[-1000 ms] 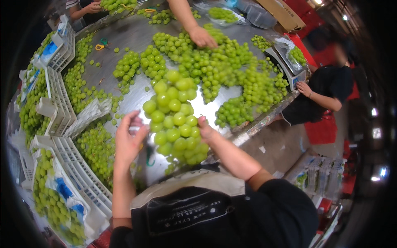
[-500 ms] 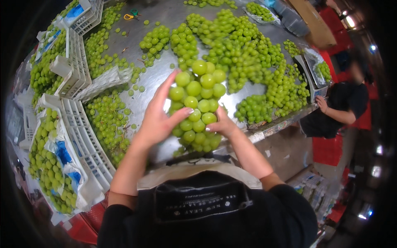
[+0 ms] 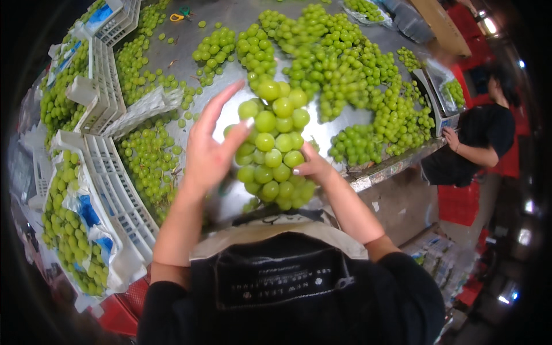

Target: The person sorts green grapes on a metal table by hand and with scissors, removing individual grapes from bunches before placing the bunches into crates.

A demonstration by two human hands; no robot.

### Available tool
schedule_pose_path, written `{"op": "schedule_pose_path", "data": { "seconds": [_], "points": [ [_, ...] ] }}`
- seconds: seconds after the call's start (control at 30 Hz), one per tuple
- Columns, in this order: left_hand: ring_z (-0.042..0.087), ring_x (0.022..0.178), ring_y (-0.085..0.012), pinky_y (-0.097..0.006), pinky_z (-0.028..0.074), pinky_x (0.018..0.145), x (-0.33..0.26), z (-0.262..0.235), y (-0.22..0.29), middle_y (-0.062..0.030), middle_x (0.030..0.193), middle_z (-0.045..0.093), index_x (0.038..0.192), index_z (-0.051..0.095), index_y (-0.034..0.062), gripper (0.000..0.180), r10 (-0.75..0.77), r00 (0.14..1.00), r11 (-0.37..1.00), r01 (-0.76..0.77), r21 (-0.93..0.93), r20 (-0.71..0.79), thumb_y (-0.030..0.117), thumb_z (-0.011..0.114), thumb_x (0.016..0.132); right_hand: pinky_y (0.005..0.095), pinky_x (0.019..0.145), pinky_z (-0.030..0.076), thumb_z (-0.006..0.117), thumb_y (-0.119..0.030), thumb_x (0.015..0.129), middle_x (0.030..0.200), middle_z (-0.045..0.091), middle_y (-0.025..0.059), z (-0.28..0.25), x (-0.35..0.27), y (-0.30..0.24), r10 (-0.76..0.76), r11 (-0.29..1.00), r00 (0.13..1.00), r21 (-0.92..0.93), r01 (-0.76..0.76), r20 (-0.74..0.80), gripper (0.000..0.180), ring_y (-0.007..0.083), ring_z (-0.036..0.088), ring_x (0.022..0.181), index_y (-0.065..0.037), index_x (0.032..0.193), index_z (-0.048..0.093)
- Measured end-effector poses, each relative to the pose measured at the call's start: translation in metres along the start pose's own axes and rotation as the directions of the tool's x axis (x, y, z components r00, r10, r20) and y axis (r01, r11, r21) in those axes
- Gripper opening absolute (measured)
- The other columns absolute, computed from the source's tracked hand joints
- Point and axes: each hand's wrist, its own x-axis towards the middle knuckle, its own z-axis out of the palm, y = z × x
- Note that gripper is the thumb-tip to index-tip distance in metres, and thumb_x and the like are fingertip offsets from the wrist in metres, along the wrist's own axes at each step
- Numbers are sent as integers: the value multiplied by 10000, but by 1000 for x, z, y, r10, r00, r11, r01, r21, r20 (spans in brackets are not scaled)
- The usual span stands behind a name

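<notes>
Cradling a grape bunch (image 3: 274, 146), both hands' grips grasp it above loose grapes (image 3: 351, 69) and white crates (image 3: 109, 190).

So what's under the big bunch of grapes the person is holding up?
Below the bunch of grapes, held by the left hand and right hand, shows shiny metal table and a few loose grapes. The bunch hides whatever lies straight beneath it.
</notes>
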Motion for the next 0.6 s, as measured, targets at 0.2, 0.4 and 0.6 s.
{"op": "schedule_pose_path", "data": {
  "seconds": [0.2, 0.4, 0.6],
  "points": [
    [586, 924, -144, -279, 446, 840, 40, -11, 4, -74, 1023, 646, 1152, 583, 11, 360, -328, 916, 945, 319, 76, 230, 103, 629, 807, 403, 1044, 313, 693, -345, 694, 1384, 336, 141, 6, 5, -1, 60, 967, 979, 230, -105, 195, 948, 271, 353, 1272, -25, 1408, 158],
    [587, 867, -117, -257, 455, 788, 48, -14, -28, -53, 962, 655, 1055, 630, 32, 261, -324, 914, 911, 371, -182, 243, 124, 638, 812, 406, 1034, 331, 685, -385, 693, 1348, 397, 154, 5, 4, 5, 85, 926, 972, 342, -158, 218, 896, 278, 412, 1229, -5, 1380, 254],
    [582, 872, -116, -262, 457, 788, 43, -17, -38, -52, 988, 641, 1081, 602, 21, 273, -358, 900, 872, 417, -256, 249, 117, 612, 825, 394, 1030, 336, 685, -363, 694, 1331, 418, 157, 3, 5, 2, 91, 928, 967, 332, -169, 238, 863, 272, 428, 1214, 13, 1361, 286]
  ]
}}
